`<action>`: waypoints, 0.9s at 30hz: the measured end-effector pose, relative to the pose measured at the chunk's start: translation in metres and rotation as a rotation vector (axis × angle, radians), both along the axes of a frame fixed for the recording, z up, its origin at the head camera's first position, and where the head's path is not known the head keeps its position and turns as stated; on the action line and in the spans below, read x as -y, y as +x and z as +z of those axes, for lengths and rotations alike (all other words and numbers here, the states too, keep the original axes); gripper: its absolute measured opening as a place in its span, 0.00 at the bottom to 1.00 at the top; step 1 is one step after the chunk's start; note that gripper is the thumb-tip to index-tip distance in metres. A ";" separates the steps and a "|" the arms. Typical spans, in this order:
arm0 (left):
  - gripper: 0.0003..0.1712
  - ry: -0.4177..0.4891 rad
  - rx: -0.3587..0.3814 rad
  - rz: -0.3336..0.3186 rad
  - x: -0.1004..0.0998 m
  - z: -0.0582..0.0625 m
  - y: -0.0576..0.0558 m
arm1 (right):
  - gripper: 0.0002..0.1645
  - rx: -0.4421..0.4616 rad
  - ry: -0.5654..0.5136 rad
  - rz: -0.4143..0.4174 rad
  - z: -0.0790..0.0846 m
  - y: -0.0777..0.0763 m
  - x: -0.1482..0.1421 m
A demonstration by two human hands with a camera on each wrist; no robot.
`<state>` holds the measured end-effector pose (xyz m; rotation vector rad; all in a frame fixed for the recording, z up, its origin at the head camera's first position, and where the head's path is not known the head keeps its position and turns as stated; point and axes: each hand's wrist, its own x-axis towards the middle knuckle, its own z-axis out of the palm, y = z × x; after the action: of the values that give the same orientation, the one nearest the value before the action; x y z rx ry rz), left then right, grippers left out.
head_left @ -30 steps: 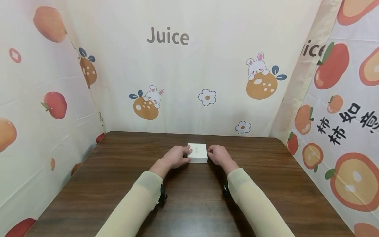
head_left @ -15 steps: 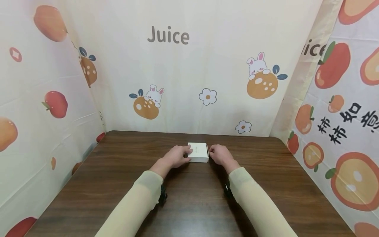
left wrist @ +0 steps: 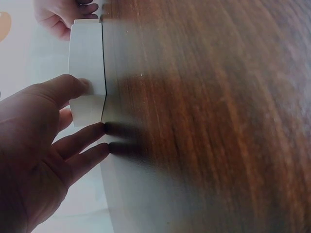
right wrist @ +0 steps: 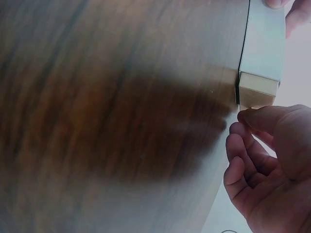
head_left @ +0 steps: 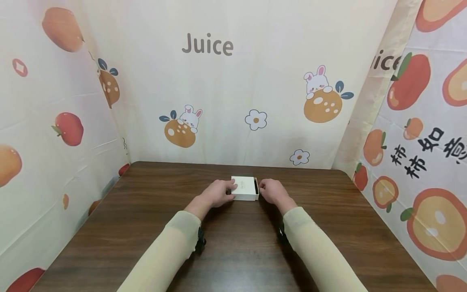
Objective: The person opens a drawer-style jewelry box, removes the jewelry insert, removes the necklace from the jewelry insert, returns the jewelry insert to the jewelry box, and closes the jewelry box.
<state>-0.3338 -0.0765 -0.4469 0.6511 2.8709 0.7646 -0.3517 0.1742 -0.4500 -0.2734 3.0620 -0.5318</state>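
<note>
A small white drawer box (head_left: 245, 187) with fine print on its lid lies flat on the table. My left hand (head_left: 218, 193) grips its left end, thumb on the near side and fingers over the top. At the right end an inner tray (right wrist: 258, 90) sticks out a short way, with a dark gap behind its end wall. Beside that end, my right hand (head_left: 272, 191) has its thumb and forefinger pinched together, the other fingers curled. In the right wrist view the pinch sits by a thin pale strip at the tray's end. The tray's contents are hidden.
The dark wood-grain table (head_left: 233, 251) spreads out around the box. Its far edge meets a cream curtain (head_left: 226, 89) printed with fruit and rabbits. More printed fabric (head_left: 430, 170) hangs at the right side and also at the left.
The inner tray has slid out to the right from the box's sleeve, and my right hand has shifted slightly right with it. My left hand has stayed nearly still on the box.
</note>
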 end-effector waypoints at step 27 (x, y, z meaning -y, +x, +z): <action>0.31 0.003 0.021 0.021 -0.002 0.003 0.005 | 0.09 -0.019 0.022 -0.009 -0.002 0.000 -0.007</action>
<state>-0.3284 -0.0749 -0.4435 0.6100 2.8628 0.7743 -0.3521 0.1813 -0.4517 -0.2659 3.0867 -0.4991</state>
